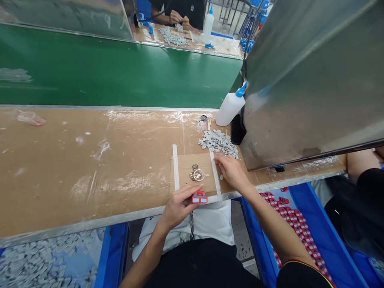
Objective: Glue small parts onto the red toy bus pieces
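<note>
My left hand (180, 204) grips a small red toy vehicle part (199, 197) with two light-blue windows, just over the table's front edge. My right hand (231, 170) is by the right white tape strip, thumb and fingers pinched together; anything between the fingertips is too small to make out. A heap of small grey square pieces (218, 142) lies just beyond it, and one loose grey piece (221, 177) rests beneath the hand. Between my hands, a cardboard pad (186, 160) carries a small clear round cup (199, 175) and a few shiny metal bits (195, 167).
A white squeeze bottle (230, 108) with a blue nozzle stands beside a large metal housing (300, 88). A green conveyor belt (120, 72) runs behind the table. Blue bins below hold red parts (297, 224) and grey pieces (36, 260). Other people sit opposite and at right.
</note>
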Action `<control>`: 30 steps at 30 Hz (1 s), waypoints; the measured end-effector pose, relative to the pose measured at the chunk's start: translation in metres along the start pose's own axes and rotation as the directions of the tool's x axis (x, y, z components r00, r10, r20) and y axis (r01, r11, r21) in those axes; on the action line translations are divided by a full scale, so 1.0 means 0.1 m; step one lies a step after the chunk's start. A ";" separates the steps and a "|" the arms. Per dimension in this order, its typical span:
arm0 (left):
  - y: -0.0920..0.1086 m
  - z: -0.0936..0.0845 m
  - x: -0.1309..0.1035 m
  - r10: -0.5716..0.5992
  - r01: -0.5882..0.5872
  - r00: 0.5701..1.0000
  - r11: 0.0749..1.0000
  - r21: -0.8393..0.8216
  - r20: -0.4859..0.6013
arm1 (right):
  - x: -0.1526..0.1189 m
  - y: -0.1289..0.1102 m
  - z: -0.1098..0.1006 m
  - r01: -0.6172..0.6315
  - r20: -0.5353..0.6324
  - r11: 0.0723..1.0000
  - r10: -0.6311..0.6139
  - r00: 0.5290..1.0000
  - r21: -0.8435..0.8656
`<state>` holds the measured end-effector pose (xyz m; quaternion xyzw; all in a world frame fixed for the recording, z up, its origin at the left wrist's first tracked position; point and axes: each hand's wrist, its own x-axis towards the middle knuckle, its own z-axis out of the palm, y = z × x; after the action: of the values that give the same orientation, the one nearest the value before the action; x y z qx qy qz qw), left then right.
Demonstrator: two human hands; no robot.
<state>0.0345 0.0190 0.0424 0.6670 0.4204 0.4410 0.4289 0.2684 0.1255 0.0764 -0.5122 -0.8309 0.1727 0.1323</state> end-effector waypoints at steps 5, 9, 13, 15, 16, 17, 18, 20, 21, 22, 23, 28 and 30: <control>0.01 -0.01 0.01 -0.009 0.009 1.000 1.000 0.011 0.010 | 0.00 0.08 0.05 -0.007 -0.100 0.959 0.036 0.994 0.282; 0.02 -0.01 0.01 -0.015 0.015 1.000 1.000 0.003 0.012 | 0.02 0.09 0.08 -0.055 -0.128 0.927 0.109 0.986 0.370; 0.02 -0.01 0.01 -0.007 0.007 1.000 1.000 0.004 0.002 | 0.01 0.08 0.06 -0.041 -0.137 0.921 0.102 0.985 0.388; 0.01 -0.01 0.01 -0.002 0.002 1.000 1.000 0.008 -0.001 | -0.01 0.08 0.04 -0.049 -0.124 0.921 0.104 0.987 0.387; 0.01 -0.01 0.01 0.000 0.000 1.000 1.000 0.010 -0.002 | -0.01 0.08 0.03 -0.055 -0.113 0.926 0.104 0.988 0.373; 0.01 -0.01 0.01 0.003 -0.003 1.000 1.000 0.012 -0.001 | -0.02 0.08 0.03 -0.060 -0.100 0.937 0.100 0.990 0.344; 0.01 -0.01 0.01 0.004 -0.004 1.000 1.000 0.014 -0.001 | -0.02 0.07 0.02 -0.058 -0.087 0.952 0.088 0.992 0.302; 0.02 -0.01 0.00 -0.001 0.001 1.000 1.000 0.015 0.005 | -0.03 0.05 0.03 -0.041 -0.068 0.980 0.055 0.996 0.195; 0.02 -0.01 0.00 -0.007 0.006 1.000 1.000 0.015 0.008 | -0.03 0.04 0.05 -0.029 -0.059 0.989 0.038 0.998 0.145; 0.02 -0.02 0.00 -0.013 0.013 1.000 1.000 0.014 0.010 | -0.04 0.02 0.07 -0.018 -0.051 0.995 0.024 0.998 0.102; 0.02 -0.02 0.00 -0.019 0.019 1.000 1.000 0.013 0.013 | -0.05 0.00 0.09 -0.009 -0.045 0.998 0.012 0.999 0.068; 0.03 -0.02 0.01 -0.027 0.027 0.999 1.000 -0.005 0.026 | -0.12 -0.03 0.16 0.044 -0.038 0.999 -0.043 0.998 0.027; 0.04 -0.01 0.01 -0.033 0.033 0.999 0.999 -0.018 0.032 | -0.14 -0.02 0.17 0.048 -0.037 0.998 -0.046 0.998 0.036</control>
<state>0.0341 0.0194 0.0464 0.6628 0.4204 0.4271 0.4489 0.2658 0.1098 0.0617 -0.4930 -0.8368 0.1756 0.1610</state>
